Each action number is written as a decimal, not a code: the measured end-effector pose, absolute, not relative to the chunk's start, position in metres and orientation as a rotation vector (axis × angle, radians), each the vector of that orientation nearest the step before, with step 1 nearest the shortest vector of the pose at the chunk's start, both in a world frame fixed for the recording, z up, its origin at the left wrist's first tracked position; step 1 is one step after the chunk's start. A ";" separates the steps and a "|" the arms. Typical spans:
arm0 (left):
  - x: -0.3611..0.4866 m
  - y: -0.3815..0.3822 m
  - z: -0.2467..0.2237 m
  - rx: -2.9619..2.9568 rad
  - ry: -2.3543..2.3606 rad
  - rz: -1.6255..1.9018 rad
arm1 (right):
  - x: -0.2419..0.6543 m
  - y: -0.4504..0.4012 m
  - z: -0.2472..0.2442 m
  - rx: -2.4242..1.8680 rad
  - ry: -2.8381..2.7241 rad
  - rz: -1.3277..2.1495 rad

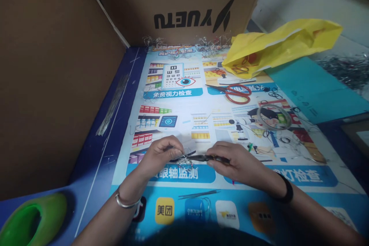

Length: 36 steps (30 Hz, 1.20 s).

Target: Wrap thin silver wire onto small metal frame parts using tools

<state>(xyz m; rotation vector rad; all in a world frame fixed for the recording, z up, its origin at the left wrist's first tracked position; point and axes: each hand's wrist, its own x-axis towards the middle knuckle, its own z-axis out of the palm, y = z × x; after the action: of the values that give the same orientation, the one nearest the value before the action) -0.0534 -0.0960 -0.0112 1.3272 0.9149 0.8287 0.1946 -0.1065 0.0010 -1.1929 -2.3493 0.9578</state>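
Low over the printed poster, my left hand pinches a small piece of beaded wire work between thumb and fingers. Thin silvery wires and tiny beads make up the piece, but its fine details are too small to tell. My right hand is closed around dark-handled pliers. The pliers' jaw tips point left and meet the wire work beside my left fingertips. Whether the jaws grip a wire cannot be made out. A few straight dark wires lie on the poster just below the hands.
Red-handled scissors lie beyond my hands, near a yellow bag. A roll of clear tape or coiled line and wire loops sit right. A wire bundle lies left, with a green ring-shaped object at front left. Cardboard walls stand behind.
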 end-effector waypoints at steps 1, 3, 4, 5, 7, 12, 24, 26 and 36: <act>-0.053 -0.096 -0.011 1.315 0.898 0.835 | 0.194 -0.107 0.001 -1.188 -2.351 0.963; -0.053 -0.097 -0.012 1.287 0.855 0.855 | 0.194 -0.108 0.002 -1.171 -2.359 0.970; -0.053 -0.097 -0.013 1.272 0.833 0.865 | 0.194 -0.108 0.002 -1.154 -2.364 0.974; -0.053 -0.097 -0.013 1.256 0.812 0.874 | 0.194 -0.108 0.002 -1.134 -2.369 0.975; -0.054 -0.096 -0.014 1.230 0.780 0.888 | 0.195 -0.108 0.003 -1.108 -2.373 0.966; -0.054 -0.096 -0.016 1.221 0.778 0.886 | 0.195 -0.108 0.005 -1.155 -2.339 0.933; -0.052 -0.097 -0.012 1.304 0.970 0.787 | 0.195 -0.109 0.001 -1.105 -2.440 0.834; -0.051 -0.098 -0.010 1.328 1.004 0.771 | 0.196 -0.108 0.001 -1.110 -2.450 0.826; -0.048 -0.102 -0.006 1.361 1.036 0.730 | 0.195 -0.108 0.002 -1.153 -2.407 0.854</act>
<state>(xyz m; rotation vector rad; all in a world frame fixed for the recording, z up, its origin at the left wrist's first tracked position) -0.0483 -0.1017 -0.0064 1.3606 1.0363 0.7297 0.1953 -0.1075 0.0015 -1.1534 -2.4072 0.8543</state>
